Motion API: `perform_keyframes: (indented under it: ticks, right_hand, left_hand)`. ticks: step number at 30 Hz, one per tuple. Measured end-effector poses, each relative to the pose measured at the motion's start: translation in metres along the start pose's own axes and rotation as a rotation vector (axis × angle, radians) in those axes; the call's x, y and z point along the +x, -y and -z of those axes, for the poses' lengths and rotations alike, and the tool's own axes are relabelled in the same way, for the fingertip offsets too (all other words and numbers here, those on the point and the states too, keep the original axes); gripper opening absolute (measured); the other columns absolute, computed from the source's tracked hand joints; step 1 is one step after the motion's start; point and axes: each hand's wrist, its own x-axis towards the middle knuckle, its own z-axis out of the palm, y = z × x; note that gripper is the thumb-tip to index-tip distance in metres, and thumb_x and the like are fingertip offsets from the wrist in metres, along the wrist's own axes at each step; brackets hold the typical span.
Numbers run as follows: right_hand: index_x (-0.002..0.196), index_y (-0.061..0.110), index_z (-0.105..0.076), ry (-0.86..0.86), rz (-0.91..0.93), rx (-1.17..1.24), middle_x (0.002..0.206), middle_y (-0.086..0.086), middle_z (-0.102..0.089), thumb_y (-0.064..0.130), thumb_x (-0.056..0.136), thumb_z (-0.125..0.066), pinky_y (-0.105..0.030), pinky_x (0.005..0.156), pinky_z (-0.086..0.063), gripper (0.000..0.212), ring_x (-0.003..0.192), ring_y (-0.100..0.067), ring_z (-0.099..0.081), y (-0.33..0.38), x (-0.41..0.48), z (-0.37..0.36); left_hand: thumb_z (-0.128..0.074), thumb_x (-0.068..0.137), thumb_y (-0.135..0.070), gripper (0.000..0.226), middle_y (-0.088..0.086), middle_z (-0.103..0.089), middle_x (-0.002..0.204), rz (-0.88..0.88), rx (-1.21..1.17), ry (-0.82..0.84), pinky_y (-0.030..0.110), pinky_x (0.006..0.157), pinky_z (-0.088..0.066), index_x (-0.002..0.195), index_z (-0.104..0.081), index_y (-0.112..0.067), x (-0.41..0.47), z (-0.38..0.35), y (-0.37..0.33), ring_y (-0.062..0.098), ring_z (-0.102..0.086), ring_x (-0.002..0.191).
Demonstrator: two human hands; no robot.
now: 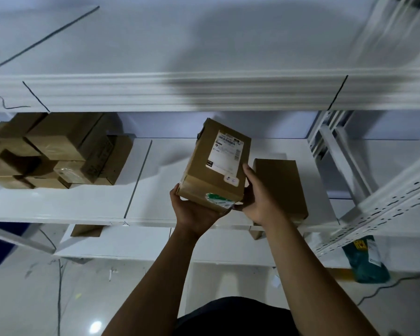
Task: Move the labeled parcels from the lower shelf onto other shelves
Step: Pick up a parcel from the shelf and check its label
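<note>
While both hands' fingers grip it, the brown parcel [216, 166] shows its white label [227, 151].

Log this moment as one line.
hands: left, right hold parcel | over: middle shelf | beside: plain box | placed: no

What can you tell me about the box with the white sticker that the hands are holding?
The labeled box is brown cardboard, oblong and taped, with a white printed shipping label on top and a green-and-white sticker on its near end. It is tilted in the air above the middle shelf. The left hand cups it from below; the right hand grips its right corner.
</note>
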Motion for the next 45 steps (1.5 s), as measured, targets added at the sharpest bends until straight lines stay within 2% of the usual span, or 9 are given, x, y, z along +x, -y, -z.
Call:
perform_keyframes:
  ticks: [3,8,12,14,17,22,27,32,45]
  right_hand:
    - [0.127,0.035,-0.071,0.073,0.031,0.0,0.121,-0.015,-0.076,0.07,0.048,-0.088,-0.064,0.104,-0.046,0.088,0.123,-0.039,-0.065,-0.007,0.002,-0.001]
    - [0.136,0.043,-0.063,0.072,0.144,0.023,0.126,-0.007,-0.076,0.057,0.059,-0.091,-0.066,0.105,-0.046,0.083,0.122,-0.036,-0.067,-0.004,0.004,0.003]
    - [0.139,0.045,-0.059,0.046,0.21,0.004,0.13,-0.005,-0.074,0.047,0.069,-0.087,-0.07,0.106,-0.044,0.075,0.125,-0.035,-0.065,0.001,-0.001,0.005]
    - [0.141,0.043,-0.058,0.042,0.24,0.026,0.135,-0.007,-0.071,0.04,0.078,-0.079,-0.07,0.106,-0.044,0.067,0.128,-0.037,-0.062,0.002,-0.003,0.01]
    - [0.15,0.034,-0.051,0.084,0.269,0.072,0.14,-0.011,-0.067,0.032,0.088,-0.07,-0.065,0.104,-0.048,0.065,0.131,-0.039,-0.059,0.009,-0.009,0.017]
    - [0.154,0.018,-0.046,0.202,0.372,0.182,0.127,-0.011,-0.075,0.011,0.094,-0.058,-0.048,0.079,-0.062,0.061,0.113,-0.034,-0.073,0.024,-0.03,0.021]
    - [0.157,0.016,-0.04,0.232,0.416,0.151,0.125,-0.011,-0.074,0.005,0.088,-0.053,-0.053,0.09,-0.059,0.071,0.117,-0.036,-0.069,0.031,-0.043,0.016]
    - [0.159,0.013,-0.035,0.222,0.45,0.132,0.139,-0.021,-0.06,0.002,0.086,-0.052,-0.068,0.11,-0.037,0.076,0.135,-0.05,-0.05,0.03,-0.049,0.008]
    - [0.159,0.013,-0.034,0.265,0.458,0.15,0.128,-0.011,-0.072,0.001,0.086,-0.051,-0.054,0.095,-0.056,0.076,0.121,-0.037,-0.065,0.025,-0.063,-0.01]
  left_hand:
    - [-0.041,0.085,-0.073,0.093,0.027,-0.056,0.149,-0.017,0.02,-0.051,0.06,0.109,-0.039,0.16,-0.042,-0.018,-0.002,0.003,0.007,0.051,-0.058,0.128]
    - [-0.047,0.09,-0.045,0.066,0.025,-0.058,0.152,-0.096,0.211,-0.334,0.071,0.111,-0.041,0.147,-0.062,-0.015,-0.008,0.014,0.004,0.05,-0.051,0.141]
    - [-0.048,0.102,-0.023,0.036,0.018,-0.076,0.127,-0.168,0.613,-0.408,0.065,0.104,-0.054,0.118,-0.08,-0.021,-0.009,0.012,-0.009,0.055,-0.056,0.135]
    - [-0.049,0.106,-0.034,0.034,0.014,-0.077,0.126,-0.183,0.756,-0.395,0.062,0.104,-0.054,0.119,-0.079,-0.026,-0.012,0.001,-0.022,0.051,-0.059,0.133]
    - [-0.054,0.096,-0.065,0.065,0.014,-0.068,0.143,-0.137,0.941,-0.286,0.062,0.11,-0.049,0.146,-0.061,-0.024,-0.014,-0.022,-0.041,0.04,-0.061,0.135]
    - [-0.073,0.083,-0.045,0.082,0.015,-0.07,0.14,-0.093,1.088,-0.208,0.05,0.096,-0.057,0.157,-0.047,-0.019,-0.013,-0.046,-0.058,0.038,-0.066,0.129]
    - [-0.079,0.077,-0.031,0.089,0.02,-0.07,0.139,-0.074,1.067,-0.132,0.057,0.106,-0.053,0.158,-0.045,-0.016,-0.025,-0.05,-0.069,0.042,-0.065,0.13]
    - [-0.076,0.079,-0.028,0.087,0.018,-0.07,0.14,-0.097,1.076,-0.114,0.06,0.11,-0.05,0.159,-0.044,-0.016,-0.036,-0.054,-0.074,0.043,-0.065,0.13]
    - [-0.076,0.075,-0.029,0.094,0.027,-0.061,0.148,-0.088,1.102,-0.161,0.067,0.115,-0.044,0.161,-0.04,-0.012,-0.056,-0.06,-0.078,0.049,-0.059,0.134]
